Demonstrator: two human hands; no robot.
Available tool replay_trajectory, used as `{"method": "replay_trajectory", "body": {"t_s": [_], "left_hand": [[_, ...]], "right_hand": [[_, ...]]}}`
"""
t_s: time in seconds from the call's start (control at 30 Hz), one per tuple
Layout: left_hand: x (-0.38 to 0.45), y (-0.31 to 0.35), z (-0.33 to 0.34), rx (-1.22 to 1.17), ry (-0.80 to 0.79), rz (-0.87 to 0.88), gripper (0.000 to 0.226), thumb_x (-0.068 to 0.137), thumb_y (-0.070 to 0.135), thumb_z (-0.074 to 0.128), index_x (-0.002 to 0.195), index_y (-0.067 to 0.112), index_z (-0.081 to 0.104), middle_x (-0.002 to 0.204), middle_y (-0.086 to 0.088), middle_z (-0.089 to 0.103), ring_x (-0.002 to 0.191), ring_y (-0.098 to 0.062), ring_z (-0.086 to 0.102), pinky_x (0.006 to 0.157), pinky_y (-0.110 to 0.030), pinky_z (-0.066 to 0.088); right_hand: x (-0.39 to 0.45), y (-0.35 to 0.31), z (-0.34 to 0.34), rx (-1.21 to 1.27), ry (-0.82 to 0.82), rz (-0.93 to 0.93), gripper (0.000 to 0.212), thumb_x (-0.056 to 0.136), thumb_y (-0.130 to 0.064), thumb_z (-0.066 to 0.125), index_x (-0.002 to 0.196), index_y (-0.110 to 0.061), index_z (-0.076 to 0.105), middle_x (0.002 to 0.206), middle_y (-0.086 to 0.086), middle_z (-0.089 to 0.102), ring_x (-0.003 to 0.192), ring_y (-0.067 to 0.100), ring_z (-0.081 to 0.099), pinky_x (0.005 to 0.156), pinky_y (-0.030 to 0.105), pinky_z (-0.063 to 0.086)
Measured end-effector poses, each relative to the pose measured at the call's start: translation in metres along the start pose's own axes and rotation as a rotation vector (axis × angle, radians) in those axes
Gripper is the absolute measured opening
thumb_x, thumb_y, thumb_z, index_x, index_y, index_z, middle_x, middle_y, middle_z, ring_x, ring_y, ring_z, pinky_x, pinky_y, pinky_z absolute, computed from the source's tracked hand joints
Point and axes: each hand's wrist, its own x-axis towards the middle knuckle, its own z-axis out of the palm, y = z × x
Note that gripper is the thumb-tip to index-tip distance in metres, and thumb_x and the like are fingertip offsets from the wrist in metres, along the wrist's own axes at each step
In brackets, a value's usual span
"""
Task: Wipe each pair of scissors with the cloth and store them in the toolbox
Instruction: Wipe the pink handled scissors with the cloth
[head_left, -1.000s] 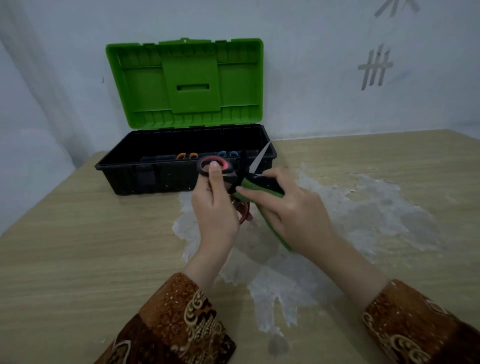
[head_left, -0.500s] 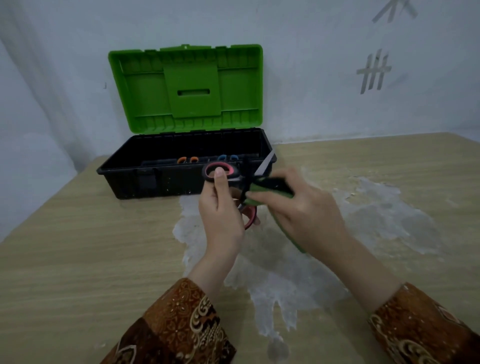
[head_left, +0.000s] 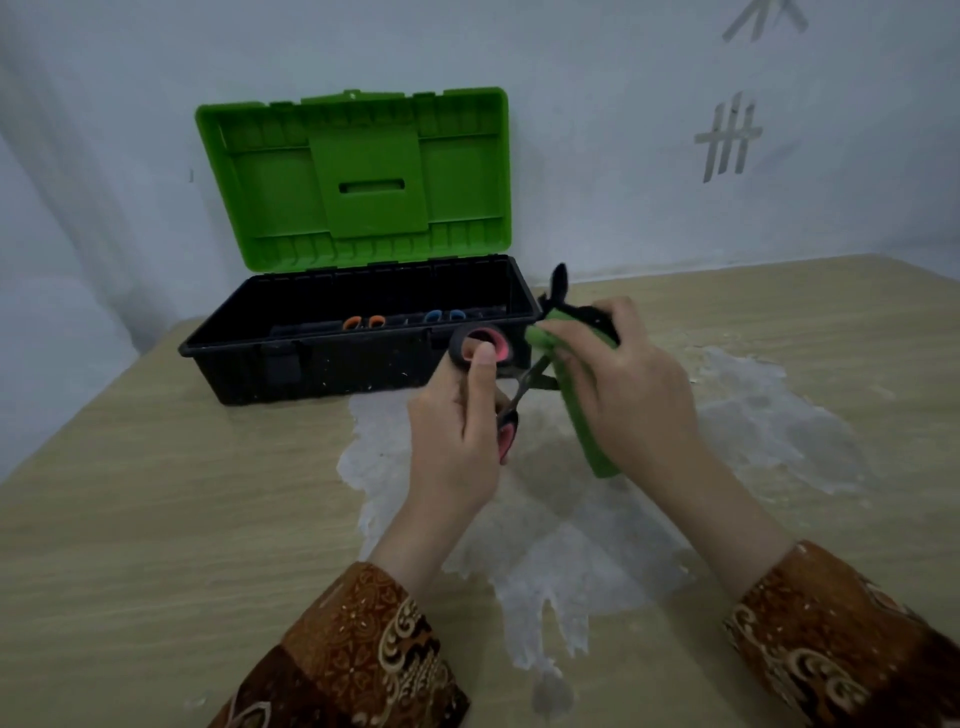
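My left hand (head_left: 457, 441) grips a pair of scissors (head_left: 485, 347) by its black-and-pink handles, held above the table in front of the toolbox. The scissors are spread apart. My right hand (head_left: 628, 395) is closed on a green cloth (head_left: 587, 426) that wraps the blades, so the blade tips are hidden. The toolbox (head_left: 322, 364) is black with an upright green lid (head_left: 358, 176), standing at the back left. Inside it lie scissors with orange handles (head_left: 363, 322) and scissors with blue handles (head_left: 444, 316).
The wooden table (head_left: 145, 519) has a large whitish patch (head_left: 753, 415) under and right of my hands. A grey wall (head_left: 623, 130) with tally marks rises behind. The table's left edge runs diagonally at the far left.
The cloth in my right hand has slid outward along the blades, covering the blade tip that showed before. The scissors have opened wider. The view shifted slightly.
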Motion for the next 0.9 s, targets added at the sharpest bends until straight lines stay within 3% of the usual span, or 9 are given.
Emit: {"method": "replay_trajectory", "body": {"t_s": [0.1,0.27,0.37,0.47,0.53,0.6,0.7,0.8,0.9], "left_hand": [[0.000,-0.002,0.001,-0.007,-0.058,-0.009,0.037,0.097,0.044,0.037,0.082,0.014,0.053,0.057,-0.022,0.055,0.040,-0.035,0.049,0.033,-0.044,0.038],[0.006,0.003,0.000,-0.173,0.048,-0.185,0.032,0.101,0.031,0.036,0.084,0.011,0.055,0.058,-0.009,0.055,0.037,-0.011,0.051,0.033,-0.025,0.042],[0.008,-0.002,-0.001,-0.267,0.096,-0.291,0.034,0.097,0.039,0.038,0.087,0.013,0.055,0.058,-0.007,0.056,0.039,-0.025,0.051,0.035,-0.036,0.047],[0.010,-0.002,-0.002,-0.265,0.189,-0.374,0.036,0.099,0.045,0.038,0.089,0.017,0.059,0.072,-0.030,0.059,0.052,-0.037,0.051,0.050,-0.057,0.045],[0.014,0.001,-0.004,-0.274,0.255,-0.394,0.034,0.101,0.043,0.037,0.088,0.020,0.059,0.076,-0.035,0.058,0.054,-0.038,0.048,0.049,-0.062,0.042],[0.018,0.004,-0.007,-0.293,0.288,-0.389,0.031,0.102,0.040,0.037,0.085,0.022,0.057,0.069,-0.026,0.059,0.050,-0.034,0.047,0.045,-0.053,0.044],[0.021,0.006,-0.012,-0.344,0.310,-0.367,0.030,0.103,0.038,0.035,0.084,0.021,0.052,0.055,-0.006,0.059,0.037,-0.024,0.049,0.036,-0.031,0.042],[0.020,0.009,-0.011,-0.366,0.291,-0.368,0.030,0.103,0.038,0.035,0.085,0.020,0.051,0.056,-0.007,0.059,0.032,-0.021,0.049,0.034,-0.028,0.038],[0.016,0.012,-0.009,-0.383,0.257,-0.395,0.029,0.103,0.038,0.035,0.086,0.019,0.049,0.059,-0.009,0.059,0.032,-0.022,0.050,0.034,-0.026,0.039]], "right_hand": [[-0.001,0.027,-0.002,-0.097,0.007,0.158,0.027,0.096,-0.027,0.045,0.108,-0.014,0.067,0.100,0.018,0.057,0.045,0.009,0.026,0.045,0.011,0.013],[-0.004,0.054,-0.012,-0.062,0.053,0.360,0.025,0.097,-0.018,0.050,0.118,-0.012,0.062,0.110,0.015,0.052,0.062,0.025,0.047,0.050,0.022,0.026],[0.000,0.033,-0.016,0.067,0.119,0.120,0.026,0.095,-0.022,0.053,0.115,-0.012,0.066,0.108,0.014,0.057,0.068,0.020,0.053,0.053,0.013,0.036],[-0.007,0.010,-0.005,0.072,0.029,-0.171,0.022,0.095,-0.027,0.059,0.112,-0.019,0.070,0.108,0.010,0.061,0.065,0.018,0.057,0.049,0.025,0.049],[-0.011,0.007,0.003,0.037,-0.015,-0.179,0.022,0.094,-0.029,0.059,0.112,-0.020,0.070,0.108,0.008,0.061,0.065,0.020,0.059,0.046,0.030,0.051],[-0.011,0.015,0.003,0.047,0.000,-0.097,0.025,0.095,-0.031,0.054,0.112,-0.019,0.069,0.107,0.008,0.060,0.059,0.019,0.056,0.043,0.030,0.049],[-0.007,0.036,-0.005,0.064,-0.012,0.160,0.030,0.095,-0.029,0.052,0.119,-0.016,0.064,0.104,0.007,0.058,0.064,0.016,0.050,0.050,0.016,0.039],[-0.005,0.066,-0.014,-0.005,-0.199,0.504,0.032,0.094,-0.027,0.055,0.125,-0.019,0.059,0.108,0.010,0.059,0.083,0.025,0.051,0.067,0.026,0.037],[-0.002,0.092,-0.032,-0.025,-0.307,0.718,0.029,0.093,-0.029,0.057,0.120,-0.017,0.059,0.119,0.019,0.060,0.105,0.036,0.055,0.076,0.033,0.039]]}}
